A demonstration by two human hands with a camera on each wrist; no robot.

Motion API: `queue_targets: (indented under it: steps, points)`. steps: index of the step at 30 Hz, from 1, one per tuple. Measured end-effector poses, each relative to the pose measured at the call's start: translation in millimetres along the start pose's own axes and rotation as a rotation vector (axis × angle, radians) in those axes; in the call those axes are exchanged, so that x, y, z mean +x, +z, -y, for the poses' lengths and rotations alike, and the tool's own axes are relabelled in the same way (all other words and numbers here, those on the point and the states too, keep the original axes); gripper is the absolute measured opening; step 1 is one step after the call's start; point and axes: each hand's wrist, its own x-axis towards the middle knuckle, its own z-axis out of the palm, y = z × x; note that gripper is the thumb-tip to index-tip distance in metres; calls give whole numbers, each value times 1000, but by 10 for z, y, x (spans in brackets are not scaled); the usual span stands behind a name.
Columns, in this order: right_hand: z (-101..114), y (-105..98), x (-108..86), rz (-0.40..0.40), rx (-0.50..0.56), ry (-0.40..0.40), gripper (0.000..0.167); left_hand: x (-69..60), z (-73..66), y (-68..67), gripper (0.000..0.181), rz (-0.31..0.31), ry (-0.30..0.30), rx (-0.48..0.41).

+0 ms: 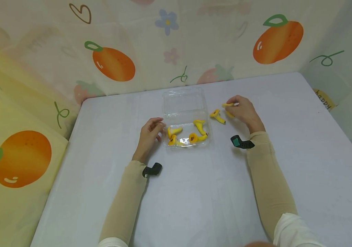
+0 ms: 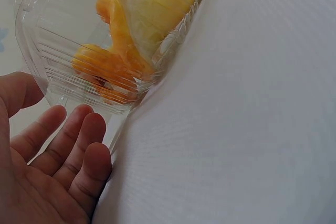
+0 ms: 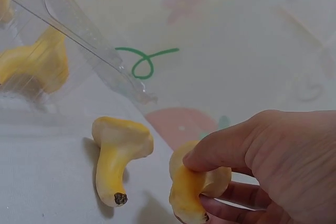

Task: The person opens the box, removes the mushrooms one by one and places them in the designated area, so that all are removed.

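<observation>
White cloth covers the table (image 1: 200, 192), with a curtain (image 1: 151, 51) printed with oranges and flowers behind it toward 12 o'clock. From my head, I see a clear plastic box (image 1: 180, 120) with its lid (image 1: 184, 103) laid back at 12 o'clock. Four yellow mushrooms (image 1: 200, 126) lie inside, roughly at 2, 4, 8 and 10 o'clock. My left hand (image 1: 150, 135) is at the box's 9 o'clock side, fingers loosely bent. Out at 2 o'clock from the box, a loose mushroom (image 1: 217, 116) rests on the cloth, and just past it my right hand (image 1: 243, 109) pinches another, the held mushroom (image 1: 229, 114). Tan sleeves (image 1: 268, 175) cover my forearms, and a black strap (image 1: 152, 169) sits at each wrist. At my left wrist, the box fills the area around 11 o'clock, with orange-yellow mushrooms showing through its ribbed wall. My hand is at 8 o'clock, relaxed, thumb apart from the fingers; the thumb tip is right at the plastic edge, but I cannot tell whether it touches. At my right wrist, the held mushroom is between 5 and 6 o'clock, with my thumb on the near side and fingers behind. The loose mushroom lies at 7 o'clock, its dark stem end toward 6, and the box is at 10.
</observation>
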Motion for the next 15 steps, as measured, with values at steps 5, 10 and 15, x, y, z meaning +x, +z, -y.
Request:
queue_targets:
  steps: [5, 10, 15]
  points:
    - [-20, 2, 10, 2, -13, 11, 40, -1, -6, 1, 40, 1, 9, 5]
    - [-37, 10, 32, 16, -23, 31, 40, -6, 4, 6, 39, -2, 17, 12]
    - [-63, 19, 58, 15, -38, 39, 40, 71, 145, -12, 39, -4, 12, 7]
